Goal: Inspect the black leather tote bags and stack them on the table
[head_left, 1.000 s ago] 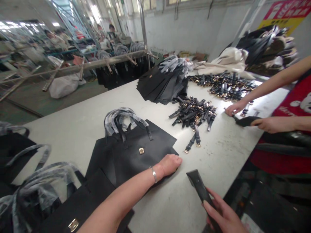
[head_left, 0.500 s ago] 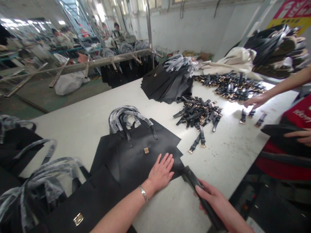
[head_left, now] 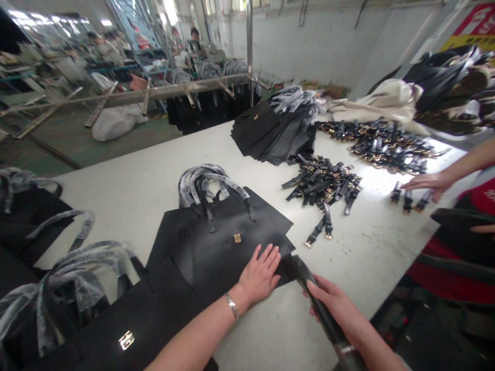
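Observation:
My left hand [head_left: 260, 274] lies flat on a black bag panel [head_left: 216, 263], fingers spread, near its right edge. The panel carries a gold clasp [head_left: 237, 238] and handles [head_left: 209, 190] wrapped in clear plastic. My right hand [head_left: 332, 299] is wrapped round a long black hand tool [head_left: 323, 309] with a silvery band low on it; its exact kind is unclear. The tool's far end meets the panel's right corner, and I cannot tell whether it grips the edge. Another black panel with a gold clasp [head_left: 126, 340] lies at lower left.
Black buckle straps [head_left: 323, 180] are heaped to the right on the white table [head_left: 127, 190]. Farther back are stacked bag panels [head_left: 274, 134] and more straps [head_left: 386, 144]. A co-worker's hand [head_left: 429, 184] touches a few straps at right. A metal rack [head_left: 162, 93] stands beyond the table.
The view has shifted slightly. My left hand stays flat on the panel, and the tool stays at its right corner. The co-worker's hand has come down onto the straps.

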Demonstrator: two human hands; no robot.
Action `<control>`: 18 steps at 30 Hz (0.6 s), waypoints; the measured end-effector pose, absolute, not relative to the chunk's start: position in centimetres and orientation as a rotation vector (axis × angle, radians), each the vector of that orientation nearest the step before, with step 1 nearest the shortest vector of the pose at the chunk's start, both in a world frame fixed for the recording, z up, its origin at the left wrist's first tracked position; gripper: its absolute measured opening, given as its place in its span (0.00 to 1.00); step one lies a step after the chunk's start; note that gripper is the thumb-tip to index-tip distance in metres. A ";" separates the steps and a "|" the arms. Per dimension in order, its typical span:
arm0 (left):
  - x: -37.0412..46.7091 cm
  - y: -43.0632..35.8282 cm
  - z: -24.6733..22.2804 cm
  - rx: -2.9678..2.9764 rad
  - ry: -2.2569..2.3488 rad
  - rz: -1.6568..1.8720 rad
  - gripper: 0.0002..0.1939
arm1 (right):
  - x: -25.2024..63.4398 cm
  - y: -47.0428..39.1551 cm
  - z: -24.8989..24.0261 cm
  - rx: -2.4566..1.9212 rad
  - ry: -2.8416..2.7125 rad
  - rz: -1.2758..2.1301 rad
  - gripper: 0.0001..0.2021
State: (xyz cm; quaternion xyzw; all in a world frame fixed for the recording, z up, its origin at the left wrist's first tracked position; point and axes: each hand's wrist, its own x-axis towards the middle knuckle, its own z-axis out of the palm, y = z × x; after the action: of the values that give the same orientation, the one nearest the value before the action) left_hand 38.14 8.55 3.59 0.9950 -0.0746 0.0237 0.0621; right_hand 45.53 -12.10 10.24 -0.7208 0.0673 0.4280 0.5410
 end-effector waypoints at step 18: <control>35.3 2.3 3.2 2.881 -0.138 0.069 0.31 | 45.1 -18.0 11.6 -1.789 0.171 0.984 0.42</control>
State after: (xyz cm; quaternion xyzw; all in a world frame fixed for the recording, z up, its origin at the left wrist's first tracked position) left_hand 35.30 2.29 3.18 0.9904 -0.0473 0.0238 0.1280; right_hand 45.05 -17.96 11.57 -0.7461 0.0714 0.4103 0.5196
